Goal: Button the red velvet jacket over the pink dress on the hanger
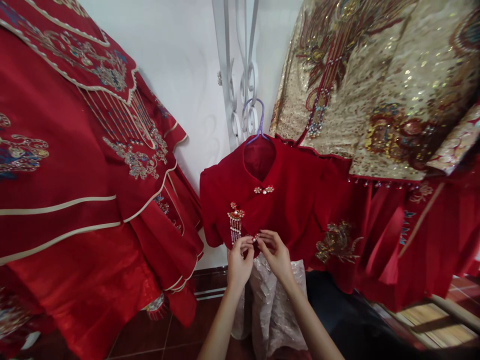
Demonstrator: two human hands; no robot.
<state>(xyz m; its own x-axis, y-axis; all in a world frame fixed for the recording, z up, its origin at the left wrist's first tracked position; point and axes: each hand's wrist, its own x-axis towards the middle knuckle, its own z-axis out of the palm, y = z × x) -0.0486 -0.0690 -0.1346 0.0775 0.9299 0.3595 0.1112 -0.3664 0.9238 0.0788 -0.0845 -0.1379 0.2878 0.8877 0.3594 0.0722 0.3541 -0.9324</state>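
A small red velvet top (285,200) hangs on a purple hanger (258,120) hooked on a white scrolled metal rail (240,75). It has a pearl button (263,190) at the collar and a beaded tassel brooch (235,222) on the chest. My left hand (239,262) and my right hand (275,255) meet at the garment's front, fingers pinched together on a small beaded fastener (255,237) below the collar. Clear plastic wrap (273,305) hangs under the top, behind my wrists.
A large red embroidered robe (75,175) hangs at the left. A gold sequined jacket (382,85) over red pleated fabric (412,240) hangs at the right. Behind is a white wall (180,55); below, dark red floor tiles (150,335) and a wooden slatted surface (435,315).
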